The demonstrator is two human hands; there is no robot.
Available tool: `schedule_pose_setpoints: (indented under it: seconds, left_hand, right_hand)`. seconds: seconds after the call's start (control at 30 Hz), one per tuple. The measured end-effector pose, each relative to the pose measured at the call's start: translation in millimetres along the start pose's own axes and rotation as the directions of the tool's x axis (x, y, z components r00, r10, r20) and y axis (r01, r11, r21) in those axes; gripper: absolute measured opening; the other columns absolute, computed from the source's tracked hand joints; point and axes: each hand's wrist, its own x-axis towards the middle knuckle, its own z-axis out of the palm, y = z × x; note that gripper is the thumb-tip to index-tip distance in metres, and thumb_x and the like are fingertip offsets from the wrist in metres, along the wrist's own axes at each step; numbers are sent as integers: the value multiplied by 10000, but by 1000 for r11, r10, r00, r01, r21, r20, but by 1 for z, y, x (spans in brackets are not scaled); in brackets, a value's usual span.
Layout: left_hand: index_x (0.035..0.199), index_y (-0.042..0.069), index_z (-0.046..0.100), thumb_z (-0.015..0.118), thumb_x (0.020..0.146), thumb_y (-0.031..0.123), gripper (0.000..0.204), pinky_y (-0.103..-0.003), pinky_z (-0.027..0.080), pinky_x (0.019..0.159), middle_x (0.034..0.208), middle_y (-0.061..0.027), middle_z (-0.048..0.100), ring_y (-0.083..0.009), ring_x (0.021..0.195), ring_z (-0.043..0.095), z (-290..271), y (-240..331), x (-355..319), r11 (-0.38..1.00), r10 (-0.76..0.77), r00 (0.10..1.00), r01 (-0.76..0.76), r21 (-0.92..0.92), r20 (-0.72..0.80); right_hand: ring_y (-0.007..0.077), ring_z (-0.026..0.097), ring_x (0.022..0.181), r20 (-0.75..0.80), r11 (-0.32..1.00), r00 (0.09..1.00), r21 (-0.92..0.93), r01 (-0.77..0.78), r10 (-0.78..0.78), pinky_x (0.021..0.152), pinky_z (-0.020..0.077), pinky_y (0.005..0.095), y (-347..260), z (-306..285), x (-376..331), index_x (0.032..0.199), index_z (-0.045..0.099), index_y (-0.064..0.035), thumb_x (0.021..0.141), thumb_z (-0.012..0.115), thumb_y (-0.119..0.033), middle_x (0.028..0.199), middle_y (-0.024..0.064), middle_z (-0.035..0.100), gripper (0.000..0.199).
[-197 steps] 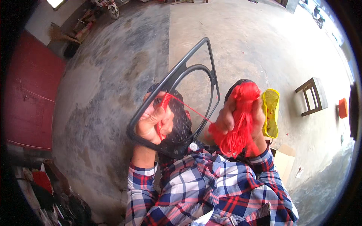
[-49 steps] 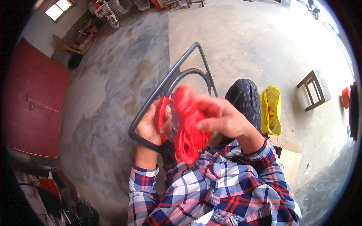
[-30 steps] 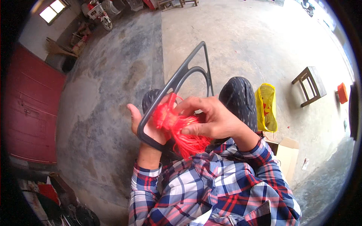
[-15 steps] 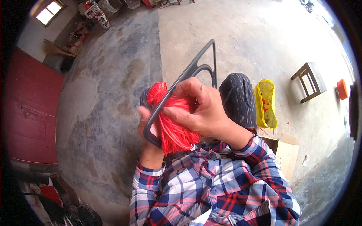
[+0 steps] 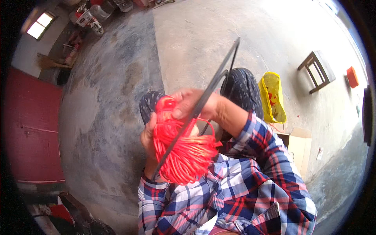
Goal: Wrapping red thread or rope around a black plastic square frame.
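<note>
left hand [image 5: 148, 135] mostly behind cord bundle [image 5: 184, 150], grip perhaps closed

1. Right hand [image 5: 196, 102] grips the dark metal frame [image 5: 203, 98] near its mid-length; fingers [image 5: 181, 111] wrap over the bar's near side.
2. Left hand [image 5: 149, 133] sits below-left of those fingers, mostly hidden behind the red cord bundle [image 5: 184, 152]; grip not visible.
3. Cord bundle hangs just under the right fingers, touching the frame, which crosses it diagonally.
4. Beyond the fingers: two dark shoes [image 5: 243, 88] on the concrete floor [image 5: 117, 98].
5. Right of the fingers, well apart: yellow bag [image 5: 272, 98], wooden stool [image 5: 315, 70].
</note>
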Motion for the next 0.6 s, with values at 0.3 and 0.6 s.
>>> schedule_pose_setpoints:
  seconds: [0.3, 0.6]
  left_hand:
    - [1369, 138, 484, 449, 786, 766, 858, -314, 392, 452, 945, -201, 491, -191, 490, 442, 13, -2, 2, 975, -171, 899, 94, 204, 403]
    - [1325, 62, 464, 678, 863, 178, 522, -224, 319, 390, 853, -110, 531, -100, 452, 425, -4, 9, -6, 910, 143, 986, -166, 381, 88]
  right_hand:
    - [374, 598, 1072, 142, 808, 897, 510, 296, -418, 945, 469, 497, -75, -5, 47, 1153, 523, 25, 918, 539, -326, 1165, 268, 593, 422]
    - [194, 584, 598, -415, 583, 863, 638, 503, -290, 544, 487, 349, 3, -64, 12, 1006, 570, -76, 925, 529, -334, 739, 55, 617, 273]
